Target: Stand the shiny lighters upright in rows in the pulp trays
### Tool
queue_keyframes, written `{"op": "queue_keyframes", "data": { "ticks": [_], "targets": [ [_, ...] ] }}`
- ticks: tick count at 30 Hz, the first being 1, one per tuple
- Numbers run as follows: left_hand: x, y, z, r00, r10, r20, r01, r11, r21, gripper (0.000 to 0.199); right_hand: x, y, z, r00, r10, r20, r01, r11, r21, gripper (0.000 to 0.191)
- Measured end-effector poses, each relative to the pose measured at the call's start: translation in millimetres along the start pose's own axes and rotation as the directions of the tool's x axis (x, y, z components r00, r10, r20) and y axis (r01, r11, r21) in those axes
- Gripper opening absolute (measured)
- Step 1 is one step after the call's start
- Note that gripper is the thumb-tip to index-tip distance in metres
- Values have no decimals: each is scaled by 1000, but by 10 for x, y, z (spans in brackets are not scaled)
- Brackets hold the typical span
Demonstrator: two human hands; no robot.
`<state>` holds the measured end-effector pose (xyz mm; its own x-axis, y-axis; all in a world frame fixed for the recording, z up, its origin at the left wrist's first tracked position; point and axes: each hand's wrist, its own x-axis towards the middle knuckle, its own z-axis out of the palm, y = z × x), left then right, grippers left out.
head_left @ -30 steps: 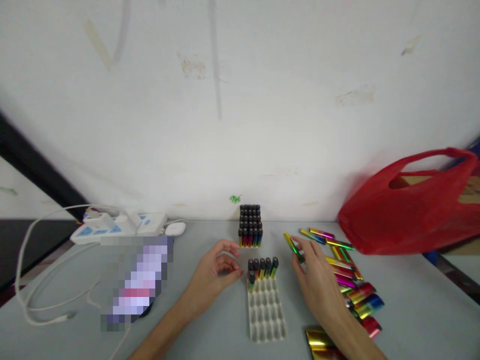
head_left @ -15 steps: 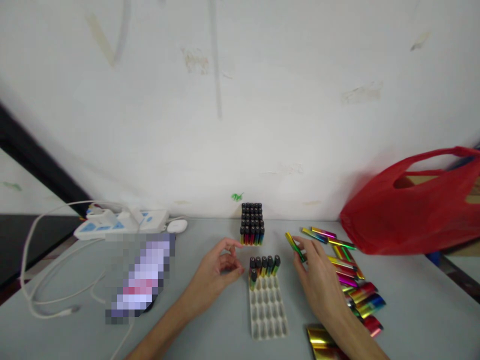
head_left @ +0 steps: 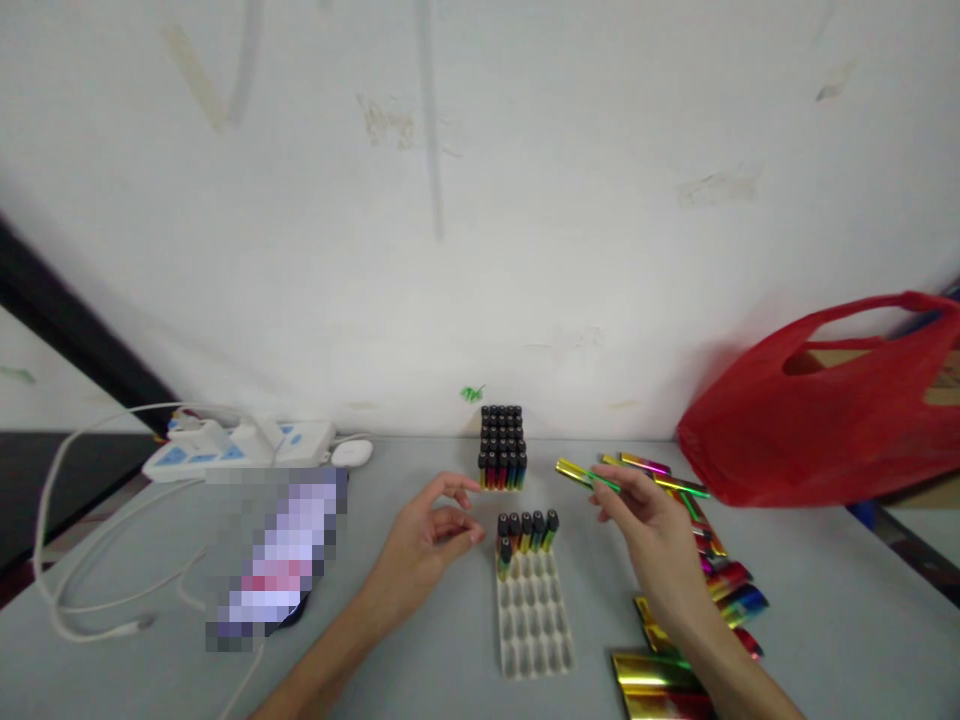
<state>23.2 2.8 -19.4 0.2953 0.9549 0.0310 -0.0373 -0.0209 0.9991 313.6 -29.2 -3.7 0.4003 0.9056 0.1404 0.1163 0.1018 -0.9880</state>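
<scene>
My right hand [head_left: 656, 530] pinches a shiny gold-and-green metallic strip [head_left: 574, 472] between thumb and fingers, above the table right of the tray. Whether that strip is flat or tubular I cannot tell. My left hand [head_left: 427, 535] hovers left of the tray, fingers curved and apart, holding nothing. Between the hands lies a pale tray [head_left: 534, 625] with rows of oval hollows. Several small upright pieces [head_left: 527, 530] with black tops and rainbow-metallic bodies stand at its far end. Behind it, a tight block of similar black-topped pieces [head_left: 502, 445] stands near the wall.
Loose shiny metallic strips [head_left: 739, 590] lie scattered on the right, with wider gold ones [head_left: 645, 675] at the front. A red plastic bag [head_left: 810, 420] stands behind them. At left are a power strip [head_left: 240, 445], white cables and a blurred phone [head_left: 289, 550].
My right hand has turned, swinging the metallic strip from steeply slanted to nearly level, its free end pointing left. The left hand has hardly moved.
</scene>
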Motion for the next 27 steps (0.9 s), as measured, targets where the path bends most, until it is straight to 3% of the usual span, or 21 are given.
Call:
{"op": "queue_keyframes", "data": {
  "ticks": [5, 10, 17, 27],
  "targets": [
    [15, 1, -13, 1000, 0, -22, 0, 1000, -5, 46, 29, -41, 27, 990, 135, -43, -119, 957, 265, 51],
    [31, 12, 8, 997, -1, -73, 0, 1000, -11, 53, 20, -113, 62, 977, 212, 19, -196, 862, 468, 42],
    [57, 54, -12, 987, 44, -156, -44, 999, 0, 43, -10, -178, 50, 973, 214, 84, -225, 810, 541, 39],
    [56, 25, 8, 985, 74, -153, -70, 997, 34, 58, -51, -164, 51, 942, 314, 118, -322, 749, 580, 47]
  ]
}}
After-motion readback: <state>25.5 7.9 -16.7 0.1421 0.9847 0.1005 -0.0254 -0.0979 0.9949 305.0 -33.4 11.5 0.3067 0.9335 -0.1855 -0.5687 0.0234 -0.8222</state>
